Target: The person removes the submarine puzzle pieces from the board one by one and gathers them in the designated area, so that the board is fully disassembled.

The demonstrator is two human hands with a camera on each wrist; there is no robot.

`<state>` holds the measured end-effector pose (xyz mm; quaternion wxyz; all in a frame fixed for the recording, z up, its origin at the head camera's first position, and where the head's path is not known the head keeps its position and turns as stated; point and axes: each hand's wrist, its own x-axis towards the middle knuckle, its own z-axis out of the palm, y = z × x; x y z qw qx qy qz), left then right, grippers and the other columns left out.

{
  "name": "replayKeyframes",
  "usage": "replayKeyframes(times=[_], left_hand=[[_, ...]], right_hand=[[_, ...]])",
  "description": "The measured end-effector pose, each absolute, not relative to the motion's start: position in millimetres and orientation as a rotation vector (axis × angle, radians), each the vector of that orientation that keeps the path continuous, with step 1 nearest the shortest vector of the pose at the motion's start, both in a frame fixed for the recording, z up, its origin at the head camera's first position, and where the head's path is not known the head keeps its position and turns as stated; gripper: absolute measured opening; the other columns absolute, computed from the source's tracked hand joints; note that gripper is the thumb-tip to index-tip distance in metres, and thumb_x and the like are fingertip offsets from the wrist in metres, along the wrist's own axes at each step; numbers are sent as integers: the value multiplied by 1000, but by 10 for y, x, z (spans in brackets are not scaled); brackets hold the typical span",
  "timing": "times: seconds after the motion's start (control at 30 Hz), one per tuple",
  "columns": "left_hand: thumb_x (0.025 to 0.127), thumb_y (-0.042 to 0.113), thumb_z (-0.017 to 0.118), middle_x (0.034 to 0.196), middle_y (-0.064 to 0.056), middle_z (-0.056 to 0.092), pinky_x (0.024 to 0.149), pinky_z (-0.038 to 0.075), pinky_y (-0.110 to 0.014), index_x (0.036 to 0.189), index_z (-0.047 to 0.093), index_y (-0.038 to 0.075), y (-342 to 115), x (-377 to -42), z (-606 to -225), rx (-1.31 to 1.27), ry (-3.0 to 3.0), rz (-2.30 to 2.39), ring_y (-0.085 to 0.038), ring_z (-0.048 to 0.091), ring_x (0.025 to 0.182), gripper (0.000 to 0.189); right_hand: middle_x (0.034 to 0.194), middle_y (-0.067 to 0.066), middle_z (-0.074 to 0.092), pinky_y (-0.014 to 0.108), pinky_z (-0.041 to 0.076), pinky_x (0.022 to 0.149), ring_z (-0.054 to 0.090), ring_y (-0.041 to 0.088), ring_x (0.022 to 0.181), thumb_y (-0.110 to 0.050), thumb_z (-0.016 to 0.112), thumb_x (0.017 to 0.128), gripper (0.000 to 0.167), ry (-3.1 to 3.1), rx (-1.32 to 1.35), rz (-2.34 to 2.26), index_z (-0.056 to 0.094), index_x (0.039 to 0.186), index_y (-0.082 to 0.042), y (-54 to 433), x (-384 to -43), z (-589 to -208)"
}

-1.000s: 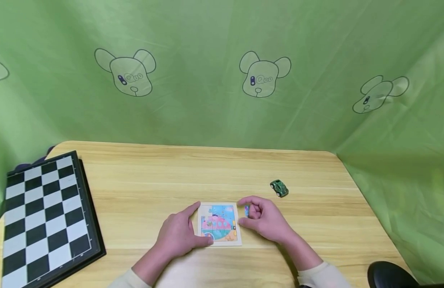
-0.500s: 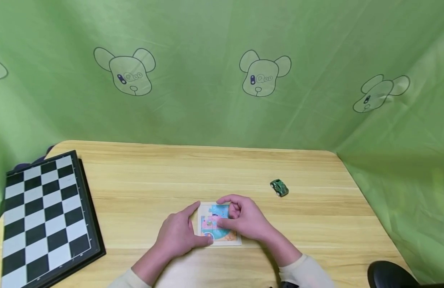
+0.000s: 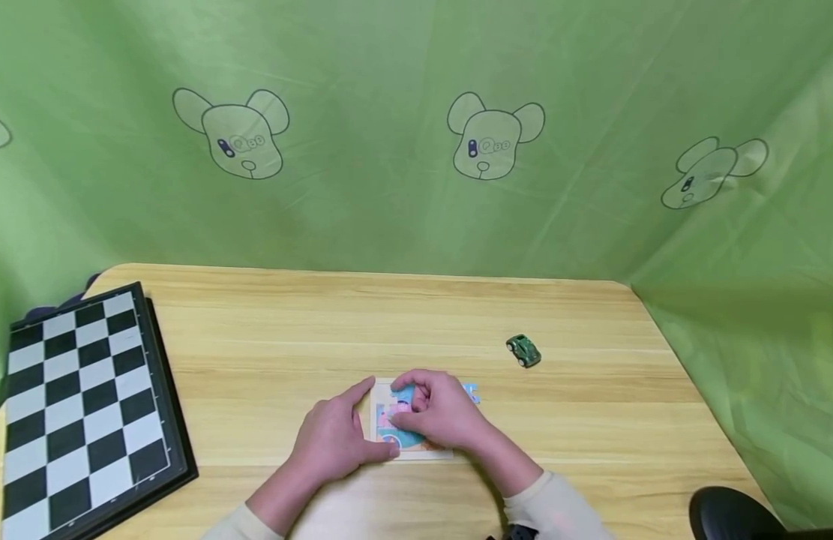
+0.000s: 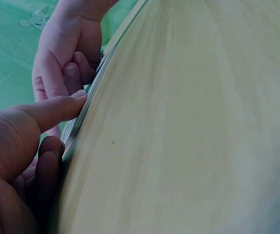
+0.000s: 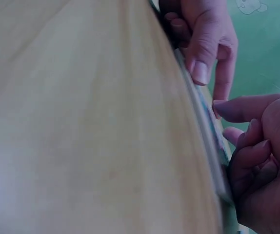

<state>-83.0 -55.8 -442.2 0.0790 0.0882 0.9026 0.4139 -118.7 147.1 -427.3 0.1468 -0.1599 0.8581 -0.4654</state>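
Note:
A small square jigsaw puzzle (image 3: 381,431) with a pale border and a pink-and-blue picture lies on the table. My left hand (image 3: 335,435) grips its left side, thumb at the lower edge and index finger near the upper left corner. Over the picture is my right hand (image 3: 439,409), index finger and thumb arched apart, the other fingers curled in. Its palm hides much of the puzzle, and whether a piece sits between its fingers cannot be made out. Just behind this hand a blue puzzle piece (image 3: 471,392) lies at the puzzle's right. Both wrist views show the puzzle nearly edge-on.
A green toy car (image 3: 523,351) stands beyond the right hand. At the left lies a black-and-white chessboard (image 3: 85,405). A black rounded object (image 3: 729,514) shows at the lower right. Green curtain (image 3: 382,225) hangs behind the wooden table (image 3: 308,322).
My right hand has moved left from the puzzle's right edge onto the picture, uncovering the blue piece behind it. The left hand has stayed in place.

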Motion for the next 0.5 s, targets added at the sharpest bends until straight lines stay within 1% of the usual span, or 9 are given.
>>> replayKeyframes(times=[0.2, 0.5], left_hand=[[60, 45, 93, 56, 6, 50, 44, 39, -29, 146, 51, 6, -557, -832, -4422, 265, 2701, 1234, -10, 48, 48, 103], [60, 45, 93, 56, 6, 49, 45, 39, -30, 146, 51, 7, -565, -839, -4425, 268, 2704, 1230, -10, 47, 48, 102]], right_hand=[[55, -5, 42, 24, 39, 53, 37, 8, 47, -8, 83, 80, 32, 2509, -457, -1288, 70, 110, -6, 1456, -1178, -4255], [57, -3, 44, 24, 36, 51, 41, 10, 49, -7, 83, 81, 33, 2486, -450, -1255, 68, 109, -5, 1430, -1213, -4213]])
